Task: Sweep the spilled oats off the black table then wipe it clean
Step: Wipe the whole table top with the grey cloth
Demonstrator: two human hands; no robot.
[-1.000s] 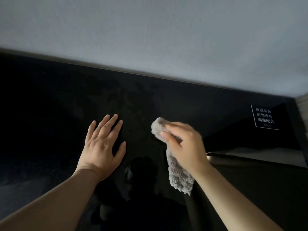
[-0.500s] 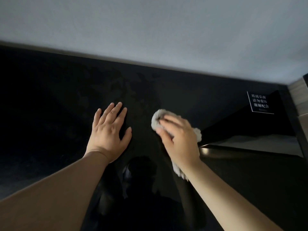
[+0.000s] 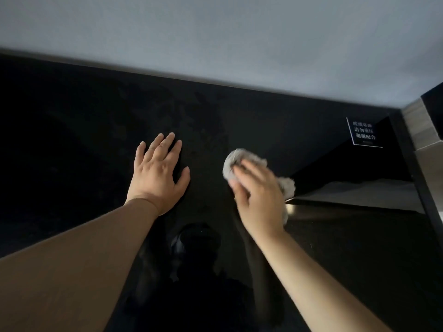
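A pale grey wall [image 3: 215,32] is seen beyond both hands, filling the upper part of the view. Below it, the glossy black table [image 3: 72,140] is spread under and around the hands, and its far edge is met by the wall well beyond the fingertips. Faint dull smears [image 3: 203,111] are seen on the surface just beyond the gap between the two hands. Nearer than the hands, between the two forearms, a dark reflection of the person [image 3: 199,240] is shown in the tabletop. A pale reflected band [image 3: 359,192] is seen on the surface to the right of the right hand. Further right, past the table's side edge, a grey panelled surface [image 3: 422,130] is partly seen.

The left hand [image 3: 157,178] is laid flat on the table, palm down. Its fingers are held straight and close together, its thumb is spread towards the right hand, and nothing is held by it.

The right hand [image 3: 260,200] is placed beside it, a clear gap of bare table being left between them. It is slightly blurred. A bunched grey cloth [image 3: 233,160] is held under it and pressed to the table. The fingers are bent over the wad, and the thumb is set against its left side. The cloth is seen bulging out beyond the fingertips and again at the hand's right side.

Well to the right of the right hand and beyond it, a small black label [image 3: 364,133] with white characters is seen on the table.
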